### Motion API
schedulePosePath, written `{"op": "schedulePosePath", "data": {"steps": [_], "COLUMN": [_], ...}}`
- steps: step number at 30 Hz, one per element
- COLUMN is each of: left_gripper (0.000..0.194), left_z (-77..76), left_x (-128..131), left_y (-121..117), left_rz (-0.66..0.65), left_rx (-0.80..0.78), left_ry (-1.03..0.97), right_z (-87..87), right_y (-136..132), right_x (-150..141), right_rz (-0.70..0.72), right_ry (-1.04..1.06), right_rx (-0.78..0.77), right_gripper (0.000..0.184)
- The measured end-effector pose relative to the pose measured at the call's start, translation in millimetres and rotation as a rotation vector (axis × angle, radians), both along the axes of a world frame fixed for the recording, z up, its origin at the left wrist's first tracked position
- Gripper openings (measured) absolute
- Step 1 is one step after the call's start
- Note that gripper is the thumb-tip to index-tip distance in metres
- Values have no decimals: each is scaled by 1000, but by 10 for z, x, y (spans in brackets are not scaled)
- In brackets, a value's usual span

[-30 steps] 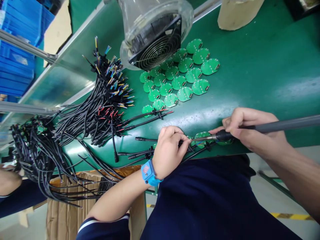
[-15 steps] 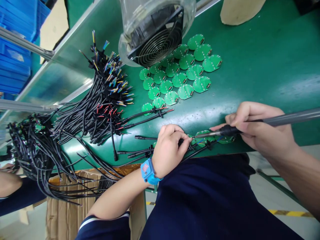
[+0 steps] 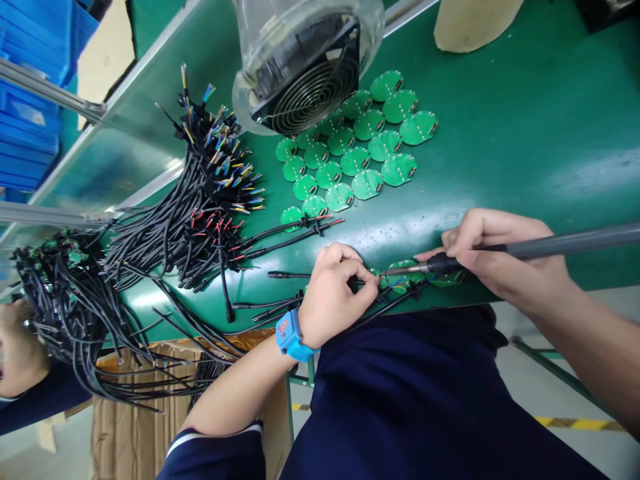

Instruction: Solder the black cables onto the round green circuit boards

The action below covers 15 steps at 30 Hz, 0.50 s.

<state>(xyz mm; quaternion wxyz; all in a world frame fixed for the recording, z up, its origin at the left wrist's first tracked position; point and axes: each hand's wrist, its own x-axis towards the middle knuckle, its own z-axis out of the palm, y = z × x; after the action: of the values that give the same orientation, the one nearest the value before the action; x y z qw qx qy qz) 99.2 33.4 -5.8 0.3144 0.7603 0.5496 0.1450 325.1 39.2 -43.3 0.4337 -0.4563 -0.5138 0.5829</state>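
My right hand (image 3: 510,260) grips a soldering iron (image 3: 575,243) like a pen. The iron's metal tip points left and reaches a small green circuit board at the table's front edge, close to my left fingertips. My left hand (image 3: 335,290), wearing a blue wrist strap (image 3: 293,335), is closed in a pinch on a black cable (image 3: 356,283) by that board. The fingers partly hide the cable's end. Under the iron lie more green circuit boards (image 3: 403,283), with thin coloured wires and black cables (image 3: 385,308) on them.
Rows of round green boards (image 3: 367,184) lie beyond my hands, below a fan (image 3: 313,87) in a clear housing. Bundles of black cables (image 3: 150,220) fill the left side, some hanging over a cardboard box (image 3: 130,427). Another person's hand (image 3: 20,347) is at the far left.
My right hand and the soldering iron have shifted slightly left in view, as has my left hand. The other person's hand has come further into view at the left.
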Motion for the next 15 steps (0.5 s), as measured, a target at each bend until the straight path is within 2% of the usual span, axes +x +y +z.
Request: {"op": "schedulePosePath", "data": {"steps": [5,15], "left_gripper": [9,9], "left_z": [9,65], "left_x": [25,37], "left_y": [15,60], "left_rz": [-13,-41], "left_rx": [7,-52], "left_ry": [16,87], "right_z": [10,19], "right_y": [3,-13], "right_x": [2,31], "right_rz": [36,67], "right_ry": [-24,-67], "right_rx": [64,74], "right_gripper": [11,11]}}
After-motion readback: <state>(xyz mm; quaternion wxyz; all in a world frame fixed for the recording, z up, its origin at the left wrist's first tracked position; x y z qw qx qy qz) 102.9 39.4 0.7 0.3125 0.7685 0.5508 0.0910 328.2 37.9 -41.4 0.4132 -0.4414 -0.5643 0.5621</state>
